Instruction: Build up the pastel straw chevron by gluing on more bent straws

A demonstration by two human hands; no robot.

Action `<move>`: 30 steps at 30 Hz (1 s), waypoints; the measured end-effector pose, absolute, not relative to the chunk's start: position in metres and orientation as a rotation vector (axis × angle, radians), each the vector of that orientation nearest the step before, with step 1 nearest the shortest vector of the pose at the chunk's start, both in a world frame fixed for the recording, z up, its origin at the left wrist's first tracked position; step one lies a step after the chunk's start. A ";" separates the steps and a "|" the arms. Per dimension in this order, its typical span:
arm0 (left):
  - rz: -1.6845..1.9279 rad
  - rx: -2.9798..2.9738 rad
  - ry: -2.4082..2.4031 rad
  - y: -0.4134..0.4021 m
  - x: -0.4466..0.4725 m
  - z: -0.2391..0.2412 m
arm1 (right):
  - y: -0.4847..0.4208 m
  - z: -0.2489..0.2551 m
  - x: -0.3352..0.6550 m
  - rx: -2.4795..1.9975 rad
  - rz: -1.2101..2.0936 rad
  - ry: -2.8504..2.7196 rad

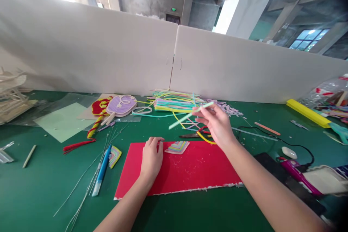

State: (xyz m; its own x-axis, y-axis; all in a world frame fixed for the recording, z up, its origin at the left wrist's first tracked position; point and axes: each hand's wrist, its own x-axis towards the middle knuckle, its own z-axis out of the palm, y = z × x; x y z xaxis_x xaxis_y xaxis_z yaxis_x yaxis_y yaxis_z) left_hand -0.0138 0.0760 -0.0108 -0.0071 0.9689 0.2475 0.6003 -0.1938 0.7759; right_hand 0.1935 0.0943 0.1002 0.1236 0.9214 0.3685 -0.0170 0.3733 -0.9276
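My right hand (216,125) is raised above the back of the red board (201,174), its thumb and fingers pinched on a pale green pipe cleaner (181,120) that slants down to the left. My left hand (152,156) rests on the board's left part, fingers loosely bent with a gap beside the thumb; nothing shows in it. Just right of its fingertips lies a small striped piece (178,147) in pastel bands. A second striped piece (115,156) sits on the green table, left of the board. Scissors (190,135) with red handles lie behind the board, partly hidden.
A heap of pastel pipe cleaners (174,105) lies by the white partition (108,50). A blue pen-like tool (102,170) and thin wires (87,185) are at left, a purple fan-shaped craft (121,106) behind. A magenta device (299,175) with a cord stands at right.
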 end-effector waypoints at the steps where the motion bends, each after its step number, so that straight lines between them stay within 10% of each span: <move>1: 1.078 1.823 1.619 0.076 -0.014 -0.011 | 0.080 0.093 0.194 -0.986 0.821 -1.253; 9: 1.011 1.766 1.530 0.078 -0.012 -0.012 | 0.037 0.038 0.222 -1.228 0.113 -1.649; 30: 0.850 2.288 1.217 0.062 -0.003 0.005 | 0.035 0.002 0.201 -1.106 0.262 -1.995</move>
